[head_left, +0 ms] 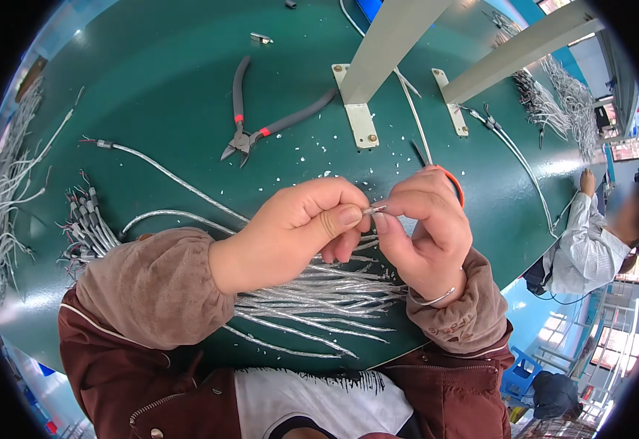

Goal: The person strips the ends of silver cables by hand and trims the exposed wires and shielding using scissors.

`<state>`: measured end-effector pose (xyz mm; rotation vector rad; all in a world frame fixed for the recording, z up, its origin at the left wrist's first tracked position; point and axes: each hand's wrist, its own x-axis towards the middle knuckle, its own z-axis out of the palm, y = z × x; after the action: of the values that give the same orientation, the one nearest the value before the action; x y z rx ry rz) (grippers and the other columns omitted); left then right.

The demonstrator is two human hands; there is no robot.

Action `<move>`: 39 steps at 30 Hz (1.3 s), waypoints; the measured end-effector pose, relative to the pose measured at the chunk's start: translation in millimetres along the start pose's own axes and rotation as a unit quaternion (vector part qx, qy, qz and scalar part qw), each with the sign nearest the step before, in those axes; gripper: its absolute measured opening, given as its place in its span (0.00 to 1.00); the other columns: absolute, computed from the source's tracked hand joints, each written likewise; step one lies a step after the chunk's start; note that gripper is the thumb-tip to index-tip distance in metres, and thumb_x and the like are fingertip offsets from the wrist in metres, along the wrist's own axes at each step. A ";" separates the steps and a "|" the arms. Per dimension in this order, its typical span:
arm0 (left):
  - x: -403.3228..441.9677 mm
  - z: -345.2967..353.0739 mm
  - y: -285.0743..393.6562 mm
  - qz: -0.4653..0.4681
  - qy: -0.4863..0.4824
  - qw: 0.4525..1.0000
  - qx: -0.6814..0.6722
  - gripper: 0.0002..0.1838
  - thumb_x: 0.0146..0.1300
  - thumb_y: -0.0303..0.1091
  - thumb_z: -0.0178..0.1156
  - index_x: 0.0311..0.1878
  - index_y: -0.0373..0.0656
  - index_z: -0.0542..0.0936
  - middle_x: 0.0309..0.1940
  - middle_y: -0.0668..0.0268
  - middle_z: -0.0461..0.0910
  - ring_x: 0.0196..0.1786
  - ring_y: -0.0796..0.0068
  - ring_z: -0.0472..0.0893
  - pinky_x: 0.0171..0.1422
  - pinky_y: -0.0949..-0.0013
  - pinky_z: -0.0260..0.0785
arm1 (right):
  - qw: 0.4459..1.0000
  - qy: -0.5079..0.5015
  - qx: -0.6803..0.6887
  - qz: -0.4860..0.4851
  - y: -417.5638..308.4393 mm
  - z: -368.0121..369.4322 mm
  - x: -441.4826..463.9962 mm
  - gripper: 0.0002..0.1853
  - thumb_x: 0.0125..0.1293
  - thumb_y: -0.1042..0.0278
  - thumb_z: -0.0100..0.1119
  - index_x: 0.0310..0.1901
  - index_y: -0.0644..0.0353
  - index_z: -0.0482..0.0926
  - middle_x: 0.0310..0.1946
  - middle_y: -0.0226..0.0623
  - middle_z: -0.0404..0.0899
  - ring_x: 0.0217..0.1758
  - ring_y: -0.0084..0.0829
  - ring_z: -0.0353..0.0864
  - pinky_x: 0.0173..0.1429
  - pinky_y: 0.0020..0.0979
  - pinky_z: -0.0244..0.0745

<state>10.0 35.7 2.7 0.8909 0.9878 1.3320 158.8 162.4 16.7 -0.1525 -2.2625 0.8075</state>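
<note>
Between my two hands is the stripped end of a thin cable [373,210]. My left hand [301,227] is closed on it, thumb pressed against the fingers. The thumb and forefinger of my right hand [429,230] pinch the wires at its tip. A pair of scissors with an orange handle [454,184] shows behind my right hand and appears tucked in it; a dark blade sticks out above the knuckles. Under my forearms lies a bundle of clear-jacketed silvery cables [312,293]. Its ends with dark sleeves [89,219] fan out beside my left sleeve.
Diagonal cutters [242,139] lie spread beyond my hands among white scraps. Two metal posts [385,51] are bolted to the green table [166,95]. More cable bundles lie at the left edge [12,190] and far right [561,95]. A person [590,234] sits at right.
</note>
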 end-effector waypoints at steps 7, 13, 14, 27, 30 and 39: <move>-1.6 1.5 -4.0 0.032 0.018 0.998 0.058 0.11 0.73 0.35 0.49 0.42 0.38 0.75 0.29 0.69 0.74 0.30 0.82 0.74 0.34 0.77 0.68 | 0.958 -0.017 0.223 0.180 -1.0 6.1 -8.5 0.06 0.52 0.82 0.60 0.32 0.62 0.77 0.30 0.31 0.76 0.33 0.24 0.74 0.39 0.26 0.67; 0.6 -2.6 -0.7 0.208 0.026 0.924 0.321 0.10 0.72 0.35 0.50 0.42 0.38 0.75 0.26 0.69 0.74 0.28 0.83 0.73 0.34 0.77 0.68 | 0.723 -0.151 0.546 0.395 4.2 -8.2 -6.4 0.04 0.62 0.78 0.55 0.38 0.64 0.76 0.33 0.24 0.75 0.35 0.16 0.70 0.40 0.23 0.67; 0.8 -2.5 -0.1 0.156 0.035 0.950 0.267 0.10 0.72 0.35 0.49 0.42 0.38 0.75 0.26 0.70 0.74 0.27 0.83 0.73 0.33 0.78 0.68 | 0.761 -0.123 0.504 0.389 0.7 -7.2 -4.8 0.04 0.62 0.78 0.55 0.39 0.64 0.76 0.33 0.25 0.75 0.36 0.16 0.70 0.40 0.22 0.66; 1.1 -1.9 2.7 0.012 0.027 0.994 0.101 0.10 0.73 0.35 0.48 0.42 0.38 0.74 0.26 0.70 0.74 0.28 0.84 0.73 0.32 0.79 0.67 | 0.959 0.053 -0.242 -0.137 -2.4 3.7 0.2 0.15 0.37 0.77 0.69 0.31 0.53 0.79 0.31 0.27 0.77 0.33 0.32 0.74 0.40 0.33 0.64; 1.6 -0.6 -0.6 0.048 0.040 0.988 0.143 0.10 0.73 0.34 0.48 0.41 0.37 0.75 0.26 0.69 0.75 0.28 0.83 0.74 0.31 0.79 0.68 | 0.997 0.015 -0.075 -0.015 -1.1 4.5 -2.4 0.13 0.41 0.79 0.67 0.31 0.55 0.79 0.30 0.30 0.76 0.32 0.32 0.74 0.39 0.30 0.65; -0.5 0.9 -0.3 0.090 0.048 0.973 0.207 0.11 0.72 0.33 0.49 0.39 0.36 0.75 0.24 0.68 0.74 0.26 0.84 0.73 0.30 0.79 0.67 | 0.699 -0.101 0.559 0.435 2.6 0.0 -3.4 0.03 0.61 0.76 0.55 0.36 0.65 0.75 0.32 0.29 0.75 0.34 0.19 0.70 0.41 0.22 0.65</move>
<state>11.0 35.2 2.8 1.2647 1.3145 1.3511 161.0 163.2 13.2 -0.5758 -1.3587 2.6390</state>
